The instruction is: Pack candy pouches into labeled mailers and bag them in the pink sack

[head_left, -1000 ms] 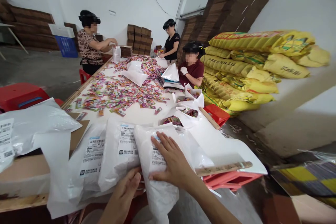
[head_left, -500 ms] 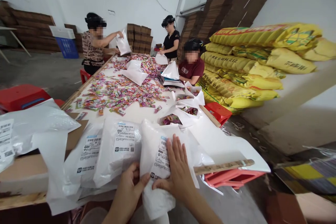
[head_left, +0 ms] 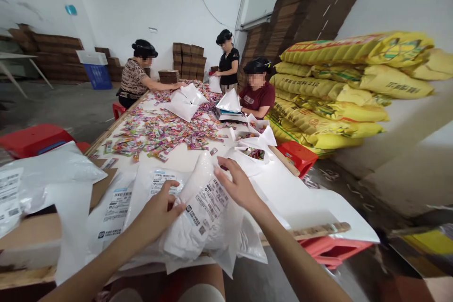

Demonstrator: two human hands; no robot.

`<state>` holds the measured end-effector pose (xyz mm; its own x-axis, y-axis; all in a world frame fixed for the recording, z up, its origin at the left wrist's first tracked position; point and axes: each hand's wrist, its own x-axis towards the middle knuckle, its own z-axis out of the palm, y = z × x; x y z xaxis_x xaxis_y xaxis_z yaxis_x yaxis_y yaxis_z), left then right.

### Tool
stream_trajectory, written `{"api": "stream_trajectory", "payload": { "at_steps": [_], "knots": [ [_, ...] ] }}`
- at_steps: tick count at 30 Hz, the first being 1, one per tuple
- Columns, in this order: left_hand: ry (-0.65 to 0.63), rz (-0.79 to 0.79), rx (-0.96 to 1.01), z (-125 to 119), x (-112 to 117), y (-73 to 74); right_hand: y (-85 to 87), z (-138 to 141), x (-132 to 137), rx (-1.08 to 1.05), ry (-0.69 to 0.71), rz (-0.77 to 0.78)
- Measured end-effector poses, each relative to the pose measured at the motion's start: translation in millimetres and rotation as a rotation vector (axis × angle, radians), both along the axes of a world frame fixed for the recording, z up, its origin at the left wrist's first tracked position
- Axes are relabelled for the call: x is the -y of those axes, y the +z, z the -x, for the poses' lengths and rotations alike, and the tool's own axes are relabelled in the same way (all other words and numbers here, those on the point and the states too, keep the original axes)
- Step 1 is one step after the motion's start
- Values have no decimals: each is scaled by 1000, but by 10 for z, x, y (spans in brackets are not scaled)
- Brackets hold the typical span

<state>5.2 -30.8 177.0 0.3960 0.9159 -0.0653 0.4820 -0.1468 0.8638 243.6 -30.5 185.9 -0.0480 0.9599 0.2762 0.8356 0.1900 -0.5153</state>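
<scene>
A white mailer bag (head_left: 203, 217) with a printed label lies tilted at the near end of the long table (head_left: 184, 153). My left hand (head_left: 161, 210) pinches its left edge, thumb and fingers closed on the plastic. My right hand (head_left: 238, 184) holds the bag's upper right edge, fingers curled over it. Two more labelled white bags (head_left: 116, 207) lie side by side to the left, partly under the held one.
Bright candy wrappers (head_left: 166, 130) cover the table's middle. Open white bags of candy (head_left: 255, 148) stand behind my right hand. Three people work at the far end. Yellow sacks (head_left: 336, 89) pile up at right; red stools (head_left: 30, 138) at left. A flat cardboard box (head_left: 31, 231) lies at left.
The bag was pulled up from over the table edge and turned onto the table. Both my hands moved up and forward with it. The far-left person lowered a white bag.
</scene>
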Motion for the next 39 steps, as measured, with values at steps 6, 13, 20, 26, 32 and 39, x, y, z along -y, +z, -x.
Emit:
{"api": "stream_trajectory", "payload": {
  "at_steps": [6,13,20,26,32,39],
  "knots": [
    [217,-332,-308,629,-338,-223,-476,232,-762,158,45,330],
    [98,-567,-458,656,-210,-582,-711,393,-622,153,34,271],
    [294,-312,-373,986,-416,-606,-739,211,-983,138,84,453],
    [417,-84,-343,1611,-566,-1094,-826,120,-1122,179,124,585],
    [475,-256,-402,1690,-355,-1368,-961,129,-1015,236,98,561],
    [907,139,-375,1614,-102,-1402,-999,117,-1137,293,111,563]
  ]
}}
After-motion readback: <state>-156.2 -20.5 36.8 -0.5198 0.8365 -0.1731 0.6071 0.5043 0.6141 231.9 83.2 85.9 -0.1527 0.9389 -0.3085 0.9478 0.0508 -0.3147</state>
